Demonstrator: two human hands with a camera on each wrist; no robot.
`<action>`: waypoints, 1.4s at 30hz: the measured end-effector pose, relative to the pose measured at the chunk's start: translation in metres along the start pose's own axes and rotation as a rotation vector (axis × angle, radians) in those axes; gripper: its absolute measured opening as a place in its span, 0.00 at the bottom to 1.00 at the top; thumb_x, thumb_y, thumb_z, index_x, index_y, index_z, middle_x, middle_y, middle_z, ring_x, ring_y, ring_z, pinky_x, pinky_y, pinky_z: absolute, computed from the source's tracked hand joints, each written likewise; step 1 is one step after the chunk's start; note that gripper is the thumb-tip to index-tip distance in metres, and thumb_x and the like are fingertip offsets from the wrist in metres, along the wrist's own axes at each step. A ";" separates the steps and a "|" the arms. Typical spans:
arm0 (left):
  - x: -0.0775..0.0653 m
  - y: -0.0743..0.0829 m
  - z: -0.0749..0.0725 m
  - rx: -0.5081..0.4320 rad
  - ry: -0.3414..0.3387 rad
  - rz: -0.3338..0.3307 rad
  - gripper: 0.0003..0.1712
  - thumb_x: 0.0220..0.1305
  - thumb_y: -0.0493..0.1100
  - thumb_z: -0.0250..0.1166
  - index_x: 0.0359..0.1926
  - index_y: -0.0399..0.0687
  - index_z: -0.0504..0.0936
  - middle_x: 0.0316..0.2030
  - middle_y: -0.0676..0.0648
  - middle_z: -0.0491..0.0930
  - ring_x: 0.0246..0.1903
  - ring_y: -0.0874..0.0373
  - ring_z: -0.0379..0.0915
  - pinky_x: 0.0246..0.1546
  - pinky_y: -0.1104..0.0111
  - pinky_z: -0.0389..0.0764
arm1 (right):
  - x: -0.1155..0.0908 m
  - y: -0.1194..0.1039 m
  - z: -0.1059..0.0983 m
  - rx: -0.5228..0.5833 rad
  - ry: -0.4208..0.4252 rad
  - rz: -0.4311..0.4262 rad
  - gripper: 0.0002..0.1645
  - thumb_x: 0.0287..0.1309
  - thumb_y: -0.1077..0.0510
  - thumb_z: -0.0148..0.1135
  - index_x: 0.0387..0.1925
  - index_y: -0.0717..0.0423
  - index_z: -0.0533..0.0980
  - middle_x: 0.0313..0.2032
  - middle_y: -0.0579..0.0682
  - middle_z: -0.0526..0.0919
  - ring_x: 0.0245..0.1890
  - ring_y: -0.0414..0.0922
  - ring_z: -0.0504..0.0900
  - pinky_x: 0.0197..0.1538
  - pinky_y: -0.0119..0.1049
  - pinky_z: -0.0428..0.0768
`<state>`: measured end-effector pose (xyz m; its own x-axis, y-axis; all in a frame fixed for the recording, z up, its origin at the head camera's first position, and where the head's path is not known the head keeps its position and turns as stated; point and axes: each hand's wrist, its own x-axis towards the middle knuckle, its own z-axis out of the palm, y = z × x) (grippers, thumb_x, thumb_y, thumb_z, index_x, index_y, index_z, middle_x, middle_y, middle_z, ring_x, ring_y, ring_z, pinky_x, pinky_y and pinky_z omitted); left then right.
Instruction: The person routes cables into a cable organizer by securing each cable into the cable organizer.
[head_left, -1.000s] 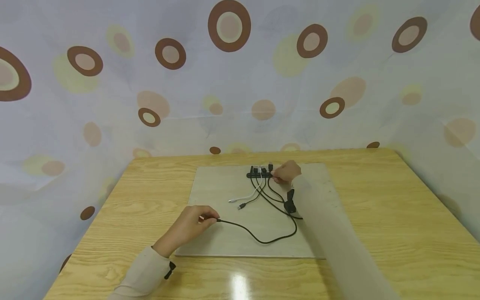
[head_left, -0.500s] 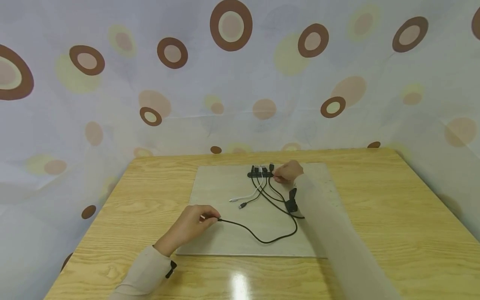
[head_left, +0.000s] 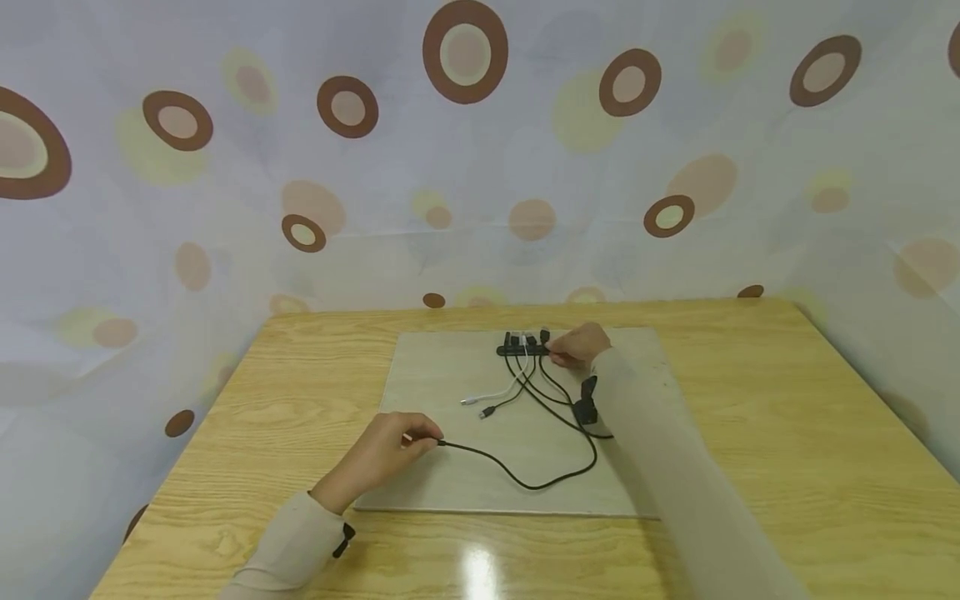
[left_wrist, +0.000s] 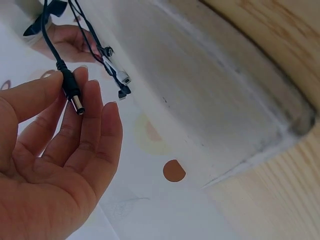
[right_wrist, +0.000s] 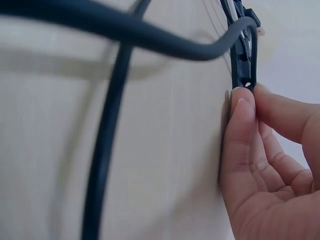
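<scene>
My left hand (head_left: 386, 454) pinches the end of a black cable (head_left: 536, 486) between thumb and fingers. In the left wrist view that end is a round barrel plug (left_wrist: 72, 90) with a bare metal tip, lying against the fingers. At the back of the board, my right hand (head_left: 581, 343) pinches the right end of a black cable clip strip (head_left: 513, 351). Several cables sit in the strip's slots, as the right wrist view also shows the strip (right_wrist: 243, 65) with thumb and finger on its near end. A white cable (head_left: 491, 395) and a black USB plug (head_left: 488, 412) hang out in front.
The strip and cables are on a pale board (head_left: 427, 358) on a wooden table (head_left: 300, 392). More black cable runs toward the right sleeve (head_left: 660, 442), by a black wrist strap (head_left: 585, 406). A patterned curtain (head_left: 465, 167) stands behind the table.
</scene>
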<state>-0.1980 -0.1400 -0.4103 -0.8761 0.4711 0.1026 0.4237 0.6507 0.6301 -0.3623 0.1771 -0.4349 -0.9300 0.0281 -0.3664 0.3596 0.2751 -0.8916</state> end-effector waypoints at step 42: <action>0.004 0.000 0.007 -0.010 -0.009 0.003 0.06 0.61 0.32 0.64 0.37 0.44 0.85 0.35 0.50 0.84 0.36 0.59 0.78 0.36 0.71 0.78 | 0.007 -0.001 0.007 -0.290 0.066 -0.014 0.16 0.54 0.58 0.68 0.39 0.69 0.80 0.15 0.46 0.81 0.12 0.34 0.75 0.24 0.28 0.75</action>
<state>-0.1996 -0.1339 -0.4156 -0.8728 0.4783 0.0974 0.4238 0.6434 0.6375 -0.3688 0.1702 -0.4387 -0.9412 0.0822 -0.3278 0.3187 0.5390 -0.7797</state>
